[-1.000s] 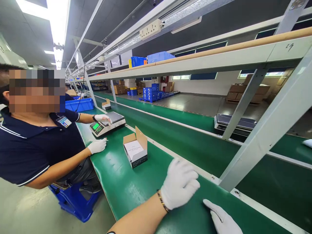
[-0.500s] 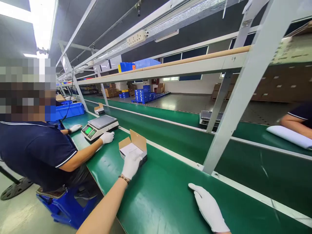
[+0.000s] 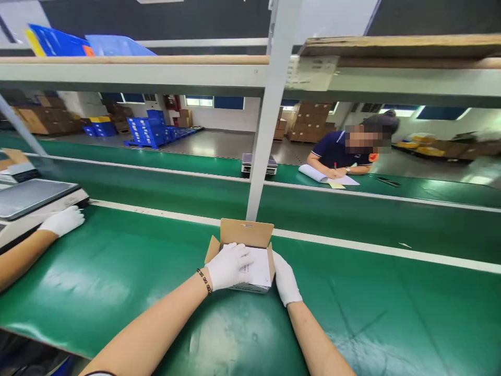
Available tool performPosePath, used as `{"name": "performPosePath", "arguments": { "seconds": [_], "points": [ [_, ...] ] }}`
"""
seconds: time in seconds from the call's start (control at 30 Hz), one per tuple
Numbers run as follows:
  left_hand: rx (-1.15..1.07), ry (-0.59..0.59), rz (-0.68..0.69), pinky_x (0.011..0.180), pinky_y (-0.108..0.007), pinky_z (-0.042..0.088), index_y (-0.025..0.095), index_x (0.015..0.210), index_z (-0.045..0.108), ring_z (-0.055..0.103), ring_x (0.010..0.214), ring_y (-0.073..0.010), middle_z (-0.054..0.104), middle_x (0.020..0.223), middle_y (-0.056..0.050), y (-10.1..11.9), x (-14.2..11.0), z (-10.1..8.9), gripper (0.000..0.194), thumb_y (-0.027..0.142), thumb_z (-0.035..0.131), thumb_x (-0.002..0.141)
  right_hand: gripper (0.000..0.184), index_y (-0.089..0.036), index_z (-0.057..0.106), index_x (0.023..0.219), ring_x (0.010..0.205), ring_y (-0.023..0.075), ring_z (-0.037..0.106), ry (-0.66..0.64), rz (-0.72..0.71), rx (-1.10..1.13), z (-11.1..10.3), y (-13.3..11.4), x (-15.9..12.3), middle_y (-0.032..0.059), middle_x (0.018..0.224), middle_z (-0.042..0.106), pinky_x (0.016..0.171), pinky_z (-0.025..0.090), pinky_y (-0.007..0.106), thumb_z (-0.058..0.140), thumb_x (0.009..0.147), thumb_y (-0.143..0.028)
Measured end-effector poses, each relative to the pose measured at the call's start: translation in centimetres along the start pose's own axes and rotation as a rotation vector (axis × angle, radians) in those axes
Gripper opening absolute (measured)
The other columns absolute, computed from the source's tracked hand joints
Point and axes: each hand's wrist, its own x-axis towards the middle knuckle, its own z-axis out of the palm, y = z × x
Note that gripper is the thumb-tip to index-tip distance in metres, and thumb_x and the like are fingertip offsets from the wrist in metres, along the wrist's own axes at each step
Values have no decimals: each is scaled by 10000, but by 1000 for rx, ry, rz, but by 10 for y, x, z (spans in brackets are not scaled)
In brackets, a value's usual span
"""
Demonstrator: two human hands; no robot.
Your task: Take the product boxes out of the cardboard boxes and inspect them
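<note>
A small cardboard box (image 3: 246, 233) with its brown lid flap standing open rests on the green belt (image 3: 117, 271) right in front of me. A white printed sheet (image 3: 259, 266) lies in its top. My left hand (image 3: 228, 265), in a white glove with a beaded bracelet at the wrist, lies over the box's left side and top. On the box's right side, my right hand (image 3: 285, 279), also gloved, presses against the wall. Both hands grip the box between them.
A co-worker's gloved hand (image 3: 62, 220) rests by a weighing scale (image 3: 31, 198) at the left. A white upright post (image 3: 266, 130) stands just behind the box. Across a second belt a person (image 3: 344, 151) writes on paper. Blue crates (image 3: 148, 130) and cartons stand farther back.
My view swung right to face the belt squarely. My left hand drew the box from beside the scale to in front of me, and my right hand left the belt and closed on its right side.
</note>
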Motion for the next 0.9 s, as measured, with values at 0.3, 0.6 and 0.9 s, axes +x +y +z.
{"name": "performPosePath", "arguments": {
  "seconds": [0.3, 0.6, 0.9],
  "points": [
    [171, -15, 7, 913, -429, 422, 227, 1264, 512, 540, 1081, -283, 520, 1317, -108, 14, 15, 1, 471, 267, 604, 803, 704, -195, 612, 1246, 1282, 270, 491, 61, 24, 38, 11, 6, 1, 83, 1348, 572, 1136, 332, 434, 446, 782, -699],
    [152, -145, 18, 922, -430, 411, 222, 1242, 535, 511, 1091, -287, 553, 1256, -107, 15, 30, 3, 466, 500, 509, 869, 676, -298, 454, 1400, 1395, 218, 337, 7, -31, 154, 17, 12, -4, -16, 1477, 421, 1184, 238, 407, 396, 845, -681],
    [106, -77, -150, 1076, -516, 291, 212, 1138, 606, 434, 1248, -308, 559, 1297, -99, 30, 21, 14, 342, 233, 559, 800, 697, -295, 422, 1418, 1418, 194, 283, -60, -16, 232, 12, -1, -6, -22, 1508, 365, 1198, 163, 390, 355, 855, -699]
  ]
}}
